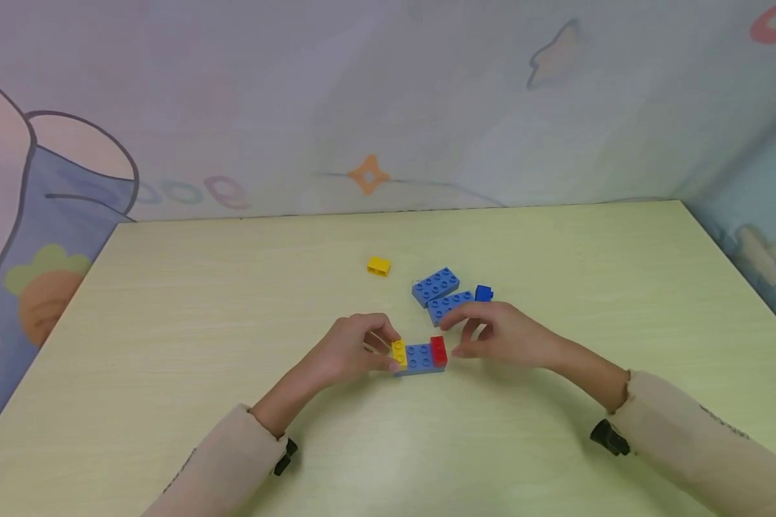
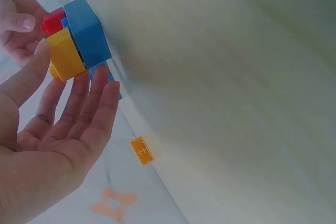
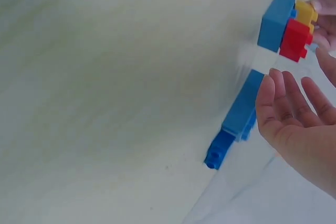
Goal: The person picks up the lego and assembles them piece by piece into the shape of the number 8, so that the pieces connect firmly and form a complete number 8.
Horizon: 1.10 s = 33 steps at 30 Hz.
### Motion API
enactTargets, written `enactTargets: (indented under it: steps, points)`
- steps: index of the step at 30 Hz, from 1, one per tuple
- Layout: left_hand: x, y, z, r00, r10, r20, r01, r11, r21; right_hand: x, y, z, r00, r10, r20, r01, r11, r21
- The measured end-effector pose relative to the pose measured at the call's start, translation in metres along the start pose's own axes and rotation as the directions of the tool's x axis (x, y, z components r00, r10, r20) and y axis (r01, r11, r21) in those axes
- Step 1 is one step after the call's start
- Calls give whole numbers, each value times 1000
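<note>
A blue building brick (image 1: 419, 358) lies on the table with a yellow brick (image 1: 399, 353) seated across its left end and a red brick (image 1: 438, 351) across its right end. Two rows of blue studs show between them. My left hand (image 1: 356, 352) pinches the yellow brick between thumb and fingertips, as the left wrist view also shows around the yellow brick (image 2: 66, 55). Just right of the red brick, my right hand (image 1: 501, 334) has its fingers spread and relaxed. A gap separates it from the red brick (image 3: 295, 39) in the right wrist view, and it holds nothing.
Behind the hands lie two larger blue bricks, one farther back (image 1: 436, 286) and one nearer brick (image 1: 449, 306) partly covered by my right fingers. Beside them sits a small dark blue brick (image 1: 483, 293). A loose yellow brick (image 1: 379, 266) rests farther back on the table (image 1: 233, 287).
</note>
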State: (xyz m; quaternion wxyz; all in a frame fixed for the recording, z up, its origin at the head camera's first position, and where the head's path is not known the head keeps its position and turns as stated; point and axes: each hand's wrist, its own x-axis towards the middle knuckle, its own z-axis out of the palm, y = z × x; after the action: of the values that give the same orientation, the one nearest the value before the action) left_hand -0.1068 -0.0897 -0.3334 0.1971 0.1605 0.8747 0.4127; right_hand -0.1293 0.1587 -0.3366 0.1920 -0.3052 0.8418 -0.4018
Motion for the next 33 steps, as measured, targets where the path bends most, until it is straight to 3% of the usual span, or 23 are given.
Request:
enactTargets:
  steps: [5, 13, 21, 33]
  points:
    - [-1, 0, 0, 1000, -8, 0, 8, 1000, 2, 0, 1, -16, 997, -2, -77, 1, 1000, -11]
    - [0, 0, 0, 1000, -2, -1, 2, 1000, 5, 2, 12, -32, 986, 64, -155, -73, 996, -57]
    - [1, 1, 1, 1000, -12, -6, 12, 1000, 1, 8, 28, -32, 982, 72, -176, -91, 990, -103]
    - [1, 2, 2, 1000, -23, -10, 23, 1000, -9, 15, 33, -26, 977, 111, -183, -136, 982, -129]
